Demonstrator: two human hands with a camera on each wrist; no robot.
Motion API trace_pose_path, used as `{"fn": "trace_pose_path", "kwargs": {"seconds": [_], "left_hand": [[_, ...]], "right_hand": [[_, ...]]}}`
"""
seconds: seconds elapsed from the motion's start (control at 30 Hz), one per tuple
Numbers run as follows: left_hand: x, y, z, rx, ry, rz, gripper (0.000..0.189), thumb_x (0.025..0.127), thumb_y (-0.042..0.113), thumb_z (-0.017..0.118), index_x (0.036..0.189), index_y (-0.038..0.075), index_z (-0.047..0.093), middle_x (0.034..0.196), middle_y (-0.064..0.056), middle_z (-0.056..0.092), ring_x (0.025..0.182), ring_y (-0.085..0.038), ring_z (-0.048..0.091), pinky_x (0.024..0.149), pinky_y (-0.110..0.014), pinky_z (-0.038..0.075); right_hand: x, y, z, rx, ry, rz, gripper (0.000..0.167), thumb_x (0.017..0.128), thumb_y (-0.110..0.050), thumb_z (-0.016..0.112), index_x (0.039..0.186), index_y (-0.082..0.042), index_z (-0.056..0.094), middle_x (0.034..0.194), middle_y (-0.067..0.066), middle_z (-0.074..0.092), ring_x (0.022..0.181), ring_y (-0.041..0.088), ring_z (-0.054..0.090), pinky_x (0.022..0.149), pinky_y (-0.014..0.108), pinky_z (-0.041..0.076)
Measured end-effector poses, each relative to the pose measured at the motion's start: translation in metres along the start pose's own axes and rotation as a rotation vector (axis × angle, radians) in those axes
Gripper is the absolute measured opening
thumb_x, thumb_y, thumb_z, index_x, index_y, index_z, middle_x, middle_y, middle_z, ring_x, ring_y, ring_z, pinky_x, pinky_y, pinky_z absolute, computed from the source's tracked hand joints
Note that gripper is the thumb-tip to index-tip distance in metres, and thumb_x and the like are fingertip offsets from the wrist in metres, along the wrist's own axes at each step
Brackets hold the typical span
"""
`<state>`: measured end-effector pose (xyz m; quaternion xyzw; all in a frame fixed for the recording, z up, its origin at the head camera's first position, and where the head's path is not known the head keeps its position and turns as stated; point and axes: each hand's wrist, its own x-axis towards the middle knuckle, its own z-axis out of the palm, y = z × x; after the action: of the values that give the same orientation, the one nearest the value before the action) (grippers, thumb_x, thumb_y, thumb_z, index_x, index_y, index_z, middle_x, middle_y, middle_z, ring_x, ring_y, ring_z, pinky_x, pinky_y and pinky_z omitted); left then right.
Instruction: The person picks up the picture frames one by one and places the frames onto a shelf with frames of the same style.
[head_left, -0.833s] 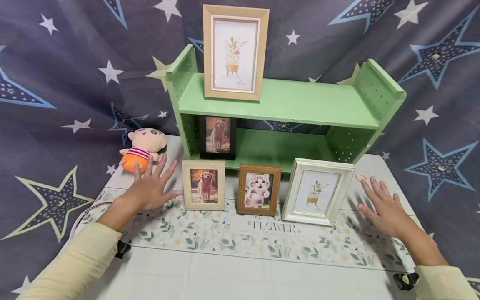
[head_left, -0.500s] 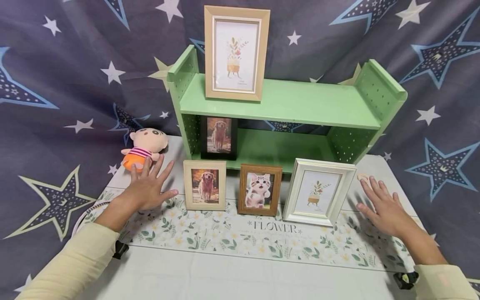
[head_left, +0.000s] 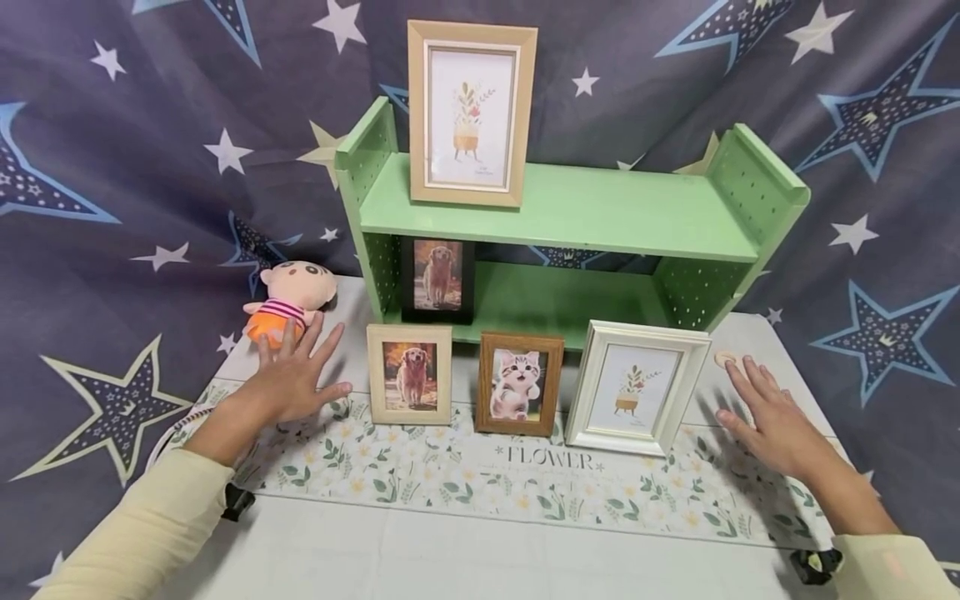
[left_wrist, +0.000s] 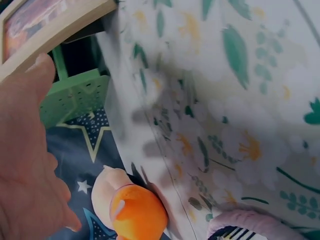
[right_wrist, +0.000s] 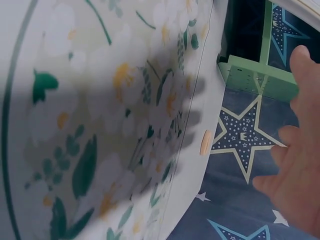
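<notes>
My left hand [head_left: 288,383] hovers over the floral mat with its fingers spread, holding nothing. Beyond its fingertips lies a plush doll [head_left: 297,287] in orange shorts and a striped top. To its right stands a cream frame [head_left: 377,408] with a dog photo. My right hand [head_left: 776,425], palm down and fingers extended, is above the mat's right end. Just past its fingertips is a small tan disc [head_left: 724,358]. A white frame [head_left: 581,433] with a plant print stands to its left, and a brown frame [head_left: 486,375] with a kitten picture stands in the middle.
Behind the row rises a green two-tier shelf [head_left: 622,204]. On its top stands a tan frame [head_left: 420,125]; a black frame [head_left: 407,275] with a dog photo is on the lower tier. A floral mat [head_left: 435,475] covers part of the white table [head_left: 450,550]. A starry curtain [head_left: 75,292] hangs behind.
The head view has tilted slightly, so the scene sits a little lower. My left hand has shifted slightly within the view; the frames, doll and shelf stay in place.
</notes>
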<state>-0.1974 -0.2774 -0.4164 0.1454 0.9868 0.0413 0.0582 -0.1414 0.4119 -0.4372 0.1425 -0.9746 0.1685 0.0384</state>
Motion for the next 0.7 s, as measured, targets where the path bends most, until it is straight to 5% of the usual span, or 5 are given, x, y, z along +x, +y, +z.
{"fn": "trace_pose_path", "kwargs": {"seconds": [0.13,0.23,0.33,0.5,0.7], "left_hand": [[0.005,-0.002,-0.009,-0.129,0.088,0.011,0.092,0.101,0.038,0.063,0.166,0.015,0.003,0.169,-0.027,-0.001,0.149,-0.063,0.003,0.113,-0.086,0.005],[0.01,-0.003,-0.014,-0.242,0.225,0.059,0.085,0.099,0.02,0.066,0.165,0.01,0.013,0.166,-0.029,0.02,0.145,-0.055,0.032,0.115,-0.076,0.027],[0.016,-0.003,-0.016,-0.353,0.372,0.108,0.078,0.099,0.012,0.067,0.163,0.009,0.023,0.157,-0.029,0.038,0.127,-0.047,0.054,0.106,-0.066,0.047],[0.03,0.003,-0.02,-0.592,0.479,0.099,0.074,0.1,0.011,0.065,0.163,0.017,0.027,0.153,-0.027,0.047,0.125,-0.049,0.059,0.097,-0.063,0.054],[0.052,0.02,-0.036,-0.78,0.47,0.125,0.079,0.101,0.016,0.065,0.165,0.022,0.02,0.156,-0.023,0.045,0.132,-0.047,0.056,0.103,-0.062,0.05]], "right_hand": [[0.002,-0.006,0.001,0.026,0.112,-0.031,0.078,0.103,-0.027,0.063,0.165,-0.016,0.017,0.166,0.027,0.022,0.143,0.052,0.036,0.105,0.068,0.042],[0.004,-0.013,0.002,0.123,0.214,-0.045,0.073,0.101,-0.017,0.066,0.163,-0.017,0.028,0.157,0.026,0.042,0.141,0.01,0.048,0.104,0.023,0.053],[0.004,-0.022,0.006,0.284,0.294,-0.048,0.071,0.097,-0.007,0.068,0.16,-0.019,0.037,0.148,0.008,0.058,0.121,-0.023,0.046,0.091,-0.007,0.04],[0.004,-0.036,0.015,0.493,0.29,-0.052,0.071,0.096,0.001,0.067,0.159,-0.014,0.037,0.134,-0.031,0.055,0.114,-0.02,0.055,0.084,0.0,0.05],[0.002,-0.042,0.025,0.731,0.25,-0.039,0.075,0.097,0.007,0.063,0.162,-0.008,0.029,0.13,-0.028,0.06,0.111,-0.008,0.065,0.079,0.017,0.062]]}}
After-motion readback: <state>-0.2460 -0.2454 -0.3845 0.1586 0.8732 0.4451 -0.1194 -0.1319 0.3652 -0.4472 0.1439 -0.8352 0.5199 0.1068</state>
